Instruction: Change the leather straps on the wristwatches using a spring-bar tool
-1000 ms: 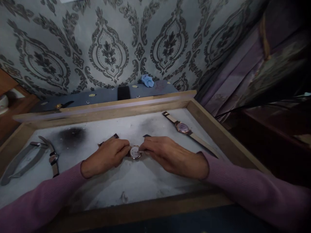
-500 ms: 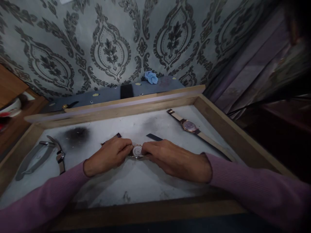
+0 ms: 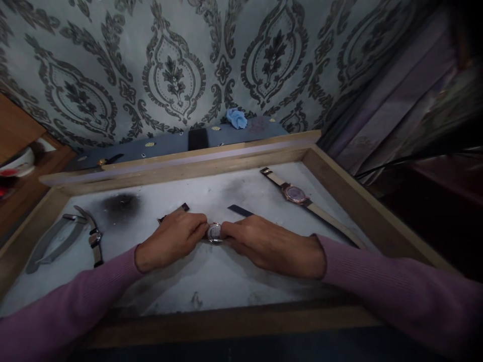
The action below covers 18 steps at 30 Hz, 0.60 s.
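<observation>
A wristwatch (image 3: 215,233) with a round, pale face and a shiny metal rim is held between my two hands over the white bottom of a wooden tray (image 3: 313,151). My left hand (image 3: 174,240) pinches its left side, and a strap end with a buckle shows beyond that hand. From the right, my right hand (image 3: 260,244) grips the other side with its fingers closed. A dark strap end (image 3: 240,210) sticks out behind the right hand. My fingers hide the places where the straps meet the case.
A larger wristwatch (image 3: 295,194) lies stretched out at the tray's right. To the left are a small wristwatch (image 3: 95,238) and a grey strap (image 3: 62,246). Behind the tray, a blue crumpled flower-like thing (image 3: 237,118) rests against the patterned wall.
Both hands keep their hold on the watch. Its face has tilted a little and catches the light differently. The whole view has shifted slightly.
</observation>
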Available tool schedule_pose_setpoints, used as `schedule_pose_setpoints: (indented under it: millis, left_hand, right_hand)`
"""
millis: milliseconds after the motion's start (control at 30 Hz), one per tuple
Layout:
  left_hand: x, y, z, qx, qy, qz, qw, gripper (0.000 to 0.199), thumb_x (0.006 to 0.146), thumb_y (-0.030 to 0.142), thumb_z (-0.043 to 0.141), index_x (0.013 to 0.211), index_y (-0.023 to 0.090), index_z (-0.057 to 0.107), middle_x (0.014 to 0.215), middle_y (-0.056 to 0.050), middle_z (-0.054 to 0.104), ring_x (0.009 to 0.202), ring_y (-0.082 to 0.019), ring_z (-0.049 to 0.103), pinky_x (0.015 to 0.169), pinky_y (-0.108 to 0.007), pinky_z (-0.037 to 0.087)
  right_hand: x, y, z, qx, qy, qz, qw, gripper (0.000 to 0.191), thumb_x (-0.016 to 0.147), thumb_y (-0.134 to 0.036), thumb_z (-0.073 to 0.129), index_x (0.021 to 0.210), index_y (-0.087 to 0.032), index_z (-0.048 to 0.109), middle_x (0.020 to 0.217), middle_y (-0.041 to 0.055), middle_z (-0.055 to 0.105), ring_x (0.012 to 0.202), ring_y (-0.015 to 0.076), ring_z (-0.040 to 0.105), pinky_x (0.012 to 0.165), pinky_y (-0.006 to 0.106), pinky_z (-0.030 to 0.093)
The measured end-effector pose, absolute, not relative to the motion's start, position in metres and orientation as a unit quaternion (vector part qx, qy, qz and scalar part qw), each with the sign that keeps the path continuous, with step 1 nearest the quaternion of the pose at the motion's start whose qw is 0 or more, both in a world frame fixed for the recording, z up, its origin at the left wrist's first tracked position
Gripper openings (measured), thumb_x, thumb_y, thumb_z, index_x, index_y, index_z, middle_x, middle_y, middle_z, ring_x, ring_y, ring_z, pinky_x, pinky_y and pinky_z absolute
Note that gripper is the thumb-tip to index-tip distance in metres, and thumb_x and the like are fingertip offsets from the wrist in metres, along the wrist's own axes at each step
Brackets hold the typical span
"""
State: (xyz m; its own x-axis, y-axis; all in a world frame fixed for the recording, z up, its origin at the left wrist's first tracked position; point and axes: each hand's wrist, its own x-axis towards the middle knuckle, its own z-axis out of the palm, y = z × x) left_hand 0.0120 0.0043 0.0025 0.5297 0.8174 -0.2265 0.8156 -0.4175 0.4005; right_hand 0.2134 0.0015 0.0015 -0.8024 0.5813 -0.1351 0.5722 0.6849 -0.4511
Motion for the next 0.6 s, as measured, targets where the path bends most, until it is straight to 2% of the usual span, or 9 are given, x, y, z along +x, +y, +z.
schedule_pose_setpoints:
  millis: [167, 400, 600]
  left_hand:
    - [0.0117, 0.0045, 0.0024, 0.842, 0.485, -0.005, 0.238, 0.029, 0.093, 0.025, 0.037, 0.065, 0.019, 0.044, 0.058, 0.001, 0.048, 0.056, -0.014, 0.044, 0.055, -0.028, 0.023]
    - [0.0104, 0.0068, 0.0000, 0.843, 0.479, -0.001, 0.246, 0.031, 0.093, 0.026, 0.035, 0.064, 0.019, 0.046, 0.050, 0.003, 0.047, 0.050, -0.013, 0.043, 0.053, -0.026, 0.028]
    - [0.0130, 0.0076, 0.0047, 0.830, 0.488, -0.028, 0.267, 0.031, 0.093, 0.027, 0.035, 0.065, 0.020, 0.043, 0.047, 0.005, 0.045, 0.048, -0.012, 0.044, 0.054, -0.025, 0.030]
  right_hand:
    - [0.2124, 0.0027, 0.0027, -0.312, -0.916, 0.253, 0.003, 0.021, 0.084, 0.002, 0.047, 0.098, -0.011, 0.055, 0.080, 0.0075, 0.068, 0.066, 0.0162, 0.059, 0.055, 0.025, 0.034]
    - [0.2129, 0.0028, -0.0033, -0.286, -0.932, 0.220, 0.041, 0.015, 0.088, -0.004, 0.041, 0.092, -0.014, 0.052, 0.070, 0.0037, 0.063, 0.056, 0.0140, 0.051, 0.051, 0.025, 0.029]
    - [0.2115, 0.0035, -0.0037, -0.289, -0.936, 0.199, 0.037, 0.014, 0.091, -0.009, 0.040, 0.090, -0.014, 0.053, 0.069, 0.0044, 0.064, 0.056, 0.0147, 0.052, 0.049, 0.026, 0.027]
